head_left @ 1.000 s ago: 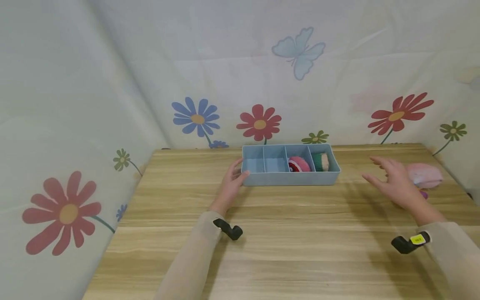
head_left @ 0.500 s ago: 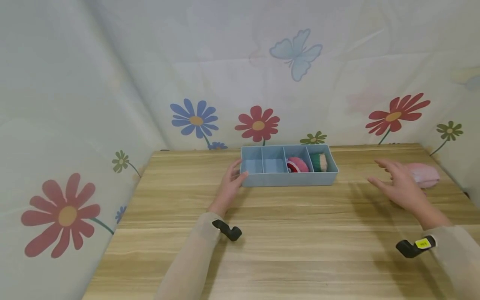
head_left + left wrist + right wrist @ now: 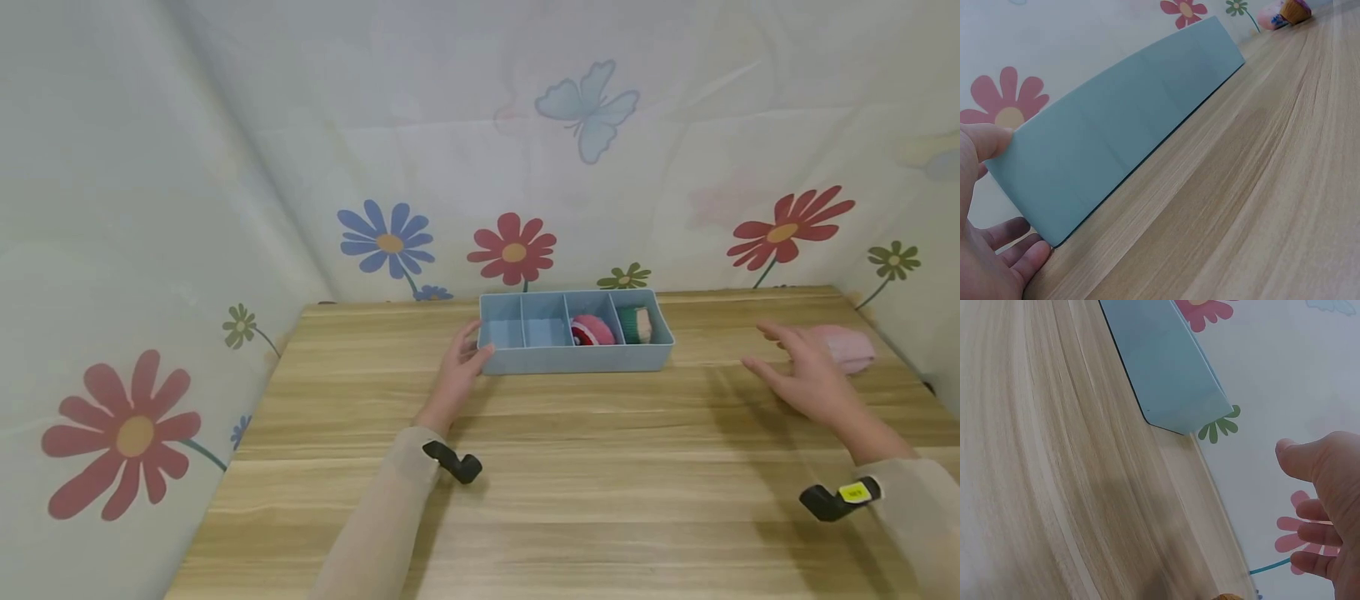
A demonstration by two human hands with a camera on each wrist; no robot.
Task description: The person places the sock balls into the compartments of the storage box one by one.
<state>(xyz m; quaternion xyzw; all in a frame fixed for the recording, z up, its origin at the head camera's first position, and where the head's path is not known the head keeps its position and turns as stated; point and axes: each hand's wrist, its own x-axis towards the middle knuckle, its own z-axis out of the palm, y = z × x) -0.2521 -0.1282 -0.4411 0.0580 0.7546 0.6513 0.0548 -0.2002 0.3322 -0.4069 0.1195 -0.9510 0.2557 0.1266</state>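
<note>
A light blue storage box [image 3: 577, 359] with several compartments stands near the table's back edge. At its left end my left hand [image 3: 455, 375] holds the front corner, thumb at the front and fingers along the end wall. A round pink and red toy [image 3: 592, 330] lies in one compartment; a green and beige ribbed toy [image 3: 637, 325] lies in the rightmost. My right hand [image 3: 813, 379] hovers right of the box, fingers spread and holding nothing. It partly covers a soft pink thing [image 3: 846, 348]. In the left wrist view, a toy cupcake [image 3: 1295, 11] sits beside that pink thing.
The wood-grain table [image 3: 540, 483] carries everything. Behind it hangs a pale cloth [image 3: 450, 150] printed with flowers and a butterfly, close to the box's back. Wrist cameras sit on both sleeves.
My right hand has drifted right and slightly down, away from the box, covering more of the pink thing's surroundings. The left hand stays at the box's corner; the head view has shifted slightly.
</note>
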